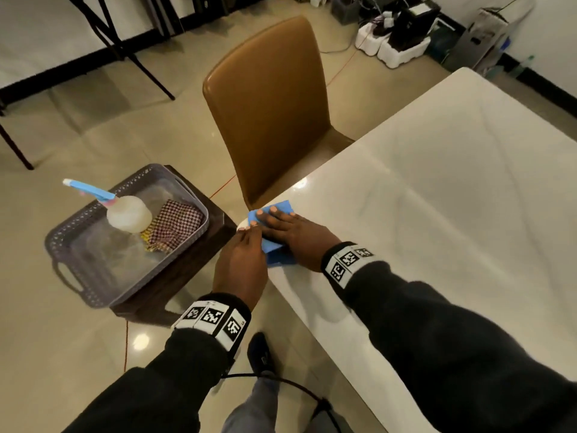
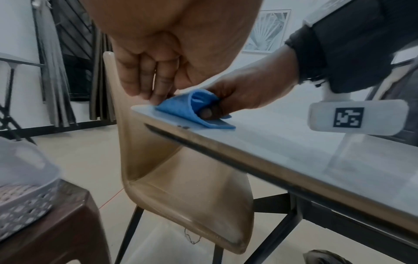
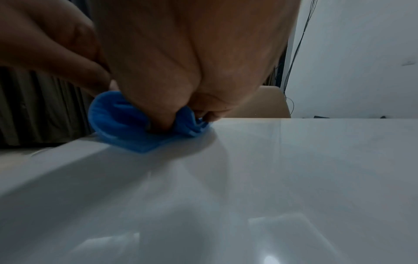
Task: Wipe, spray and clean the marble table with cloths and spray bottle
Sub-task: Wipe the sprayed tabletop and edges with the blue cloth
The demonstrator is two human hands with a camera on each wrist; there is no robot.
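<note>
A folded blue cloth (image 1: pixel 282 210) lies on the near corner of the white marble table (image 1: pixel 437 198). My right hand (image 1: pixel 276 221) presses on it with straight fingers. In the left wrist view the cloth (image 2: pixel 181 109) folds up over the right thumb, which is tucked inside the fold. My left hand (image 1: pixel 246 245) hangs just off the table's edge, its fingertips (image 2: pixel 158 96) touching the cloth's edge at the corner. The white spray bottle (image 1: pixel 128 212) with a blue nozzle stands in a grey basket (image 1: pixel 62 228) beside a checked cloth (image 1: pixel 178 223).
The basket sits on a dark brown stool (image 1: pixel 187 276) left of the table. A tan chair (image 1: pixel 268 104) is pushed in at the table's far side of the corner. Boxes and cables lie on the floor at the back right.
</note>
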